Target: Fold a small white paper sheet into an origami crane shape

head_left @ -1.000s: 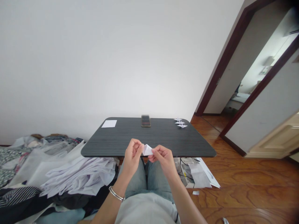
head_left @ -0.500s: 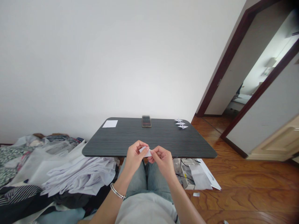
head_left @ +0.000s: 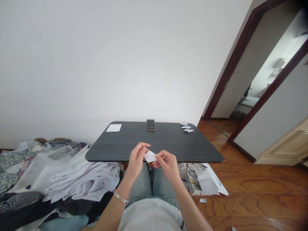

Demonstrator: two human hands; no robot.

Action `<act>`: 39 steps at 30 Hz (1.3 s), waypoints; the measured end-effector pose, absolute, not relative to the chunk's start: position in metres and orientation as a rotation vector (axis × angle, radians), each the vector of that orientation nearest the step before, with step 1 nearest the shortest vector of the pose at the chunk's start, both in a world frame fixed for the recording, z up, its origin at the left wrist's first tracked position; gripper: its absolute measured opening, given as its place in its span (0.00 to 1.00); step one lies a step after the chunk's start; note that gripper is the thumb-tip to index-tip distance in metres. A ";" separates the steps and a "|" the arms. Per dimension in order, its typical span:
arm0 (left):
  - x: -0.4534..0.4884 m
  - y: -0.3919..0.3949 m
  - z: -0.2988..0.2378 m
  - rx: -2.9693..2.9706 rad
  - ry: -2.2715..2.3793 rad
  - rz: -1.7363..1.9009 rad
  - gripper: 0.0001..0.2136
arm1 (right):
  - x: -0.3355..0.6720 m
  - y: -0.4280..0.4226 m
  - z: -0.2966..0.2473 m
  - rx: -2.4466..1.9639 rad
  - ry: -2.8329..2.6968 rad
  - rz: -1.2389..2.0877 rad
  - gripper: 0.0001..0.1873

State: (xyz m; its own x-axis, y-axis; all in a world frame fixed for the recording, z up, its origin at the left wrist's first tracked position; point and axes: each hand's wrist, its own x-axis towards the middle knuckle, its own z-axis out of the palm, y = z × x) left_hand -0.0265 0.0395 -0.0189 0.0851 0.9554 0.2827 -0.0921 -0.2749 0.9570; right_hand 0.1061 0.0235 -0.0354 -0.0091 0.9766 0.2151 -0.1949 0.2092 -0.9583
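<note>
Just above the near edge of the surface (head_left: pixel 115 150), both hands pinch a small folded paper (head_left: pixel 150 156). The left hand (head_left: pixel 136 158) grips its left corner, the right hand (head_left: pixel 167 162) its right. Its long axis runs left to right.

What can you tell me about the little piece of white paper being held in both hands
The folded white paper is small and thin, showing a flat, roughly triangular face with a crease edge. It is held in the air just in front of the near edge of the dark table, above the person's lap. The left hand pinches its left corner and the right hand pinches its right side. Nothing else touches it.
</note>
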 end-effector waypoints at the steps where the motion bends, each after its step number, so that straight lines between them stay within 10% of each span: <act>1: -0.027 0.039 -0.018 1.383 0.926 1.358 0.12 | 0.107 0.023 -0.036 -0.898 -1.180 1.158 0.14; 39: -0.030 0.041 -0.016 1.431 0.922 1.154 0.12 | 0.114 0.025 -0.039 -0.944 -1.198 1.095 0.12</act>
